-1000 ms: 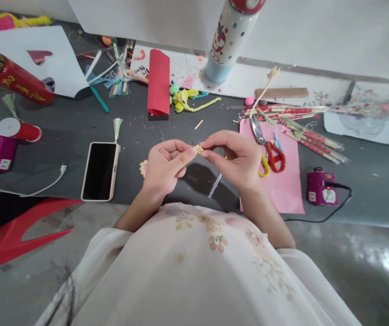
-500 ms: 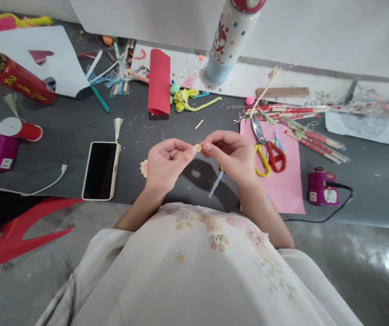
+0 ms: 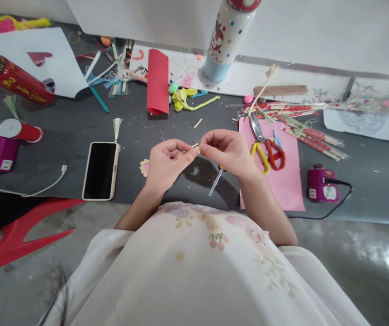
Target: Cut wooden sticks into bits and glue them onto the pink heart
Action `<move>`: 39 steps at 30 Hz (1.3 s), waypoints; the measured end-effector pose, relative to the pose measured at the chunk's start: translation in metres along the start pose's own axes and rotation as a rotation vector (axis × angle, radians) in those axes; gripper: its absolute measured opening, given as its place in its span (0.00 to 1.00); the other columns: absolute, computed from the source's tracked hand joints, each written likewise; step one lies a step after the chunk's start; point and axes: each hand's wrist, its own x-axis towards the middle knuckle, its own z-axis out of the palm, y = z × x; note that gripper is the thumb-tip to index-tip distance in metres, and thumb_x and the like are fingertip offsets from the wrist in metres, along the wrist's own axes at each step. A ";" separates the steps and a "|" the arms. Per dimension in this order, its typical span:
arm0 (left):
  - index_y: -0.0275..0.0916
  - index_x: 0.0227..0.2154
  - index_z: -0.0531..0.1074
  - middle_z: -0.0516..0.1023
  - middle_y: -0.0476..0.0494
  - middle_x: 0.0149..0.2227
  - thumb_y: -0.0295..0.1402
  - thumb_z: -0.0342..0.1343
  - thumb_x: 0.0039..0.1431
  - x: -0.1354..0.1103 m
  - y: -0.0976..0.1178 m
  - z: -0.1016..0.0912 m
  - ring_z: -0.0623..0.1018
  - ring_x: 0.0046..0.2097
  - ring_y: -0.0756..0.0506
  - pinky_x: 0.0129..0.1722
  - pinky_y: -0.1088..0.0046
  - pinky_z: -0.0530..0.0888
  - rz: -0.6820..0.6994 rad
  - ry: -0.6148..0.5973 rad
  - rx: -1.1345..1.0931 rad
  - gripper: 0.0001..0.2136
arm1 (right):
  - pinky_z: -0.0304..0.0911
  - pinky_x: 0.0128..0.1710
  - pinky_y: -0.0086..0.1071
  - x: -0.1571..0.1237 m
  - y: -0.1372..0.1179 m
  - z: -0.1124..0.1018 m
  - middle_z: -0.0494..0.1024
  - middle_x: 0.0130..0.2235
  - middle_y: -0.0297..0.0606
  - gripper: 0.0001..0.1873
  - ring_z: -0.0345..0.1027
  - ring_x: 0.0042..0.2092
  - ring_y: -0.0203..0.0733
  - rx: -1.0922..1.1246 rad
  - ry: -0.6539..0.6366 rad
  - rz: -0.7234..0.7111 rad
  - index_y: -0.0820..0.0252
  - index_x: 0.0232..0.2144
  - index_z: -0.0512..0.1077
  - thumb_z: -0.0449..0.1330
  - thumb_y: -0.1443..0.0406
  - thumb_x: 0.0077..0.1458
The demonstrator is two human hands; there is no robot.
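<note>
A small pale-yellow knobbly piece (image 3: 197,149) is pinched between my two hands above the grey table; its kind is too small to make out. My left hand (image 3: 167,163) is closed on its left side, thumb against forefinger. From the right, my right hand (image 3: 228,151) grips it with thumb and fingertips. Just below the right hand lies a clear glue stick (image 3: 215,182) with a yellow and dark end, partly covered by the hand. Beside my left hand, a pink piece with a pale beaded edge (image 3: 144,167) shows partly from behind the wrist.
Scissors (image 3: 271,154) with red and yellow handles rest on pink paper (image 3: 282,192) at right. A phone (image 3: 101,171) lies at left. Behind the hands stand a red folded card (image 3: 158,81) and a tall bottle (image 3: 226,45). Wrapped sticks (image 3: 313,140) lie at back right.
The small piece has turned between my fingers, and a thin pale edge now shows above it. My hands stay nearly in place; the view has shifted slightly.
</note>
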 end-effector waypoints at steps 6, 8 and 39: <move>0.37 0.24 0.73 0.59 0.58 0.14 0.40 0.66 0.46 0.001 -0.002 0.001 0.53 0.15 0.59 0.14 0.80 0.48 -0.078 -0.047 -0.082 0.12 | 0.55 0.24 0.25 0.002 0.001 0.000 0.68 0.23 0.31 0.07 0.58 0.25 0.29 0.013 -0.036 0.029 0.62 0.25 0.70 0.61 0.64 0.50; 0.37 0.24 0.73 0.61 0.57 0.14 0.41 0.66 0.45 0.002 -0.002 0.003 0.54 0.15 0.59 0.14 0.81 0.49 -0.095 -0.048 -0.105 0.13 | 0.55 0.24 0.25 0.002 0.002 0.000 0.68 0.24 0.31 0.06 0.58 0.26 0.29 0.028 -0.035 0.021 0.62 0.25 0.70 0.60 0.64 0.51; 0.36 0.20 0.69 0.59 0.58 0.15 0.39 0.68 0.40 -0.002 0.015 0.006 0.52 0.16 0.61 0.13 0.81 0.49 -0.253 -0.057 -0.254 0.15 | 0.68 0.34 0.30 -0.007 0.003 -0.011 0.78 0.32 0.36 0.10 0.71 0.33 0.34 -0.134 0.003 -0.294 0.57 0.37 0.79 0.67 0.64 0.49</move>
